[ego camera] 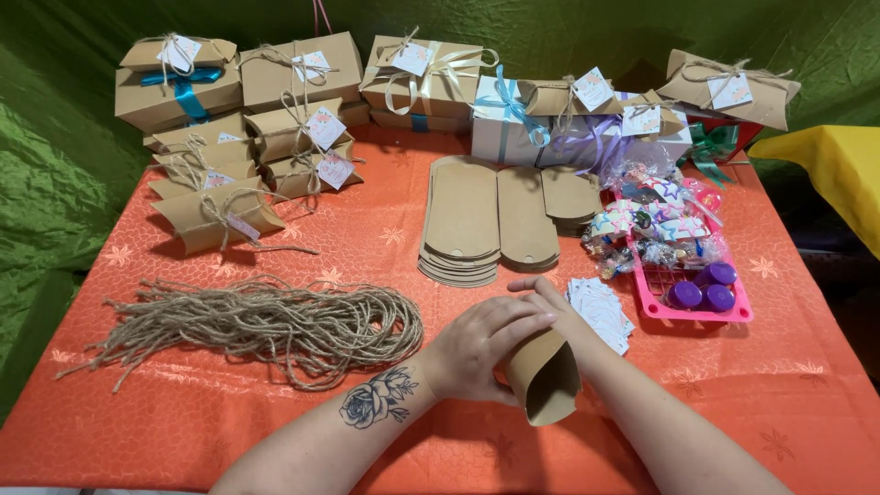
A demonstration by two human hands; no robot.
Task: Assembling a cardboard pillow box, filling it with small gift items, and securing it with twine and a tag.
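Observation:
Both my hands hold a brown kraft pillow box [546, 380] just above the orange tablecloth [367, 247], its open end facing me. My left hand [481, 344], with a rose tattoo on the wrist, wraps over the box's top and left side. My right hand [548, 298] is mostly hidden behind the box, its fingers curled over the far end. A stack of flat unfolded kraft boxes [463, 220] lies beyond my hands. A bundle of cut jute twine [266, 323] lies to the left.
Finished kraft boxes tied with twine, ribbon and tags [247, 119] are stacked along the back. A pile of white tags [600, 312] lies beside a pink tray [697, 312] with purple round items and wrapped sweets [651, 225]. A yellow surface [839, 170] stands at the right.

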